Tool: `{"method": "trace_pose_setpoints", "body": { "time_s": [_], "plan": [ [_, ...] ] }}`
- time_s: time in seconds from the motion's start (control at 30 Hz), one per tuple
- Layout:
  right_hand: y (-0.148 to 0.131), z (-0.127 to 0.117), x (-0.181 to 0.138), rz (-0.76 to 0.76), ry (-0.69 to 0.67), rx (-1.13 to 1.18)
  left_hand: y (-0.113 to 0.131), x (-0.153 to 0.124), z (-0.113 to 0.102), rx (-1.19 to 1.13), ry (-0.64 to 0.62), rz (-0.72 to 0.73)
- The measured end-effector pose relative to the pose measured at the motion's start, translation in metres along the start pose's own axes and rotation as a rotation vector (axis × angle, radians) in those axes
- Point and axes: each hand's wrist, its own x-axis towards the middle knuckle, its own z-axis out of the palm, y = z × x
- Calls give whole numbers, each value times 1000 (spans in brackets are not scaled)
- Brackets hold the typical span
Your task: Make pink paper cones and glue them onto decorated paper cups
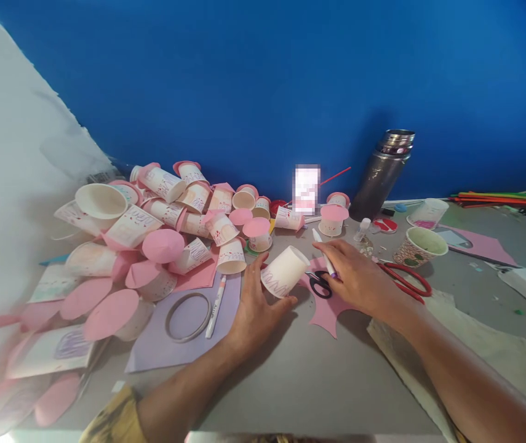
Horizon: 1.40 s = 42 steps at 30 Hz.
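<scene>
My left hand (257,303) grips a white paper cup (285,271) lying on its side, with purple scribbles near its rim. My right hand (357,277) is closed around a white marker (322,247) with a purple tip, held just right of the cup. Under my right hand lie small black-handled scissors (320,284) on a scrap of pink paper (326,311).
A heap of decorated paper cups with pink paper lids (161,227) fills the left of the table. A metal ring (187,317) and another marker (215,306) rest on lilac paper. Red scissors (408,280), a steel flask (382,175), a patterned cup (419,245) and coloured sticks (502,198) sit to the right.
</scene>
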Motion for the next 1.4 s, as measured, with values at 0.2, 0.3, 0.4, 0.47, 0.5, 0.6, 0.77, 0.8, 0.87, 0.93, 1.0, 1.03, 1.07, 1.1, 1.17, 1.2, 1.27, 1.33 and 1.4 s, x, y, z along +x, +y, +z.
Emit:
{"method": "trace_pose_setpoints", "body": {
  "time_s": [0.2, 0.3, 0.4, 0.47, 0.5, 0.6, 0.77, 0.8, 0.87, 0.93, 1.0, 1.03, 1.07, 1.1, 1.17, 1.2, 1.27, 1.33, 1.4],
  "plan": [
    [-2, -5, 3, 42, -50, 137, -16, 0, 0, 125, -43, 252],
    [-12, -17, 5, 89, -71, 364, -15, -2, -1, 81, -41, 254],
    [-19, -23, 6, 138, -143, 553, -12, -4, -2, 20, -29, 227],
    [-19, -21, 7, 170, -193, 665, -11, -5, -3, 9, -33, 214],
    [-18, -19, 7, 186, -214, 712, -11, -5, -3, 21, -42, 216],
    [-11, -15, 7, 203, -216, 748, -10, -6, -3, 66, -58, 267],
    [-1, -21, 7, 196, -43, 513, -3, -1, -7, -165, 16, 43],
    [-1, -23, 7, 188, -34, 487, -2, 2, -8, -278, -39, -74],
    [-1, -26, 8, 163, -31, 472, 1, 8, -11, -541, -212, -279],
    [-2, -28, 7, 130, -46, 471, 2, 11, -13, -762, -341, -426],
    [-2, -28, 7, 96, -82, 480, 2, 13, -14, -897, -400, -535],
    [-1, -28, 6, 78, -101, 488, 2, 13, -14, -939, -424, -582],
    [-1, -27, 5, 62, -118, 498, 1, 13, -14, -972, -450, -623],
    [0, -26, 5, 49, -136, 507, 1, 12, -14, -1000, -473, -657],
    [1, -25, 5, 39, -169, 514, 0, 11, -14, -1034, -495, -707],
    [0, -25, 5, 46, -184, 509, 0, 11, -13, -1037, -492, -722],
    [-2, -25, 6, 79, -171, 476, -1, 10, -12, -1005, -461, -736],
    [-5, -25, 7, 139, -78, 435, 0, 10, -10, -959, -399, -748],
    [-10, -26, 5, 187, 59, 415, 1, 11, -9, -955, -292, -761]
  ]
}}
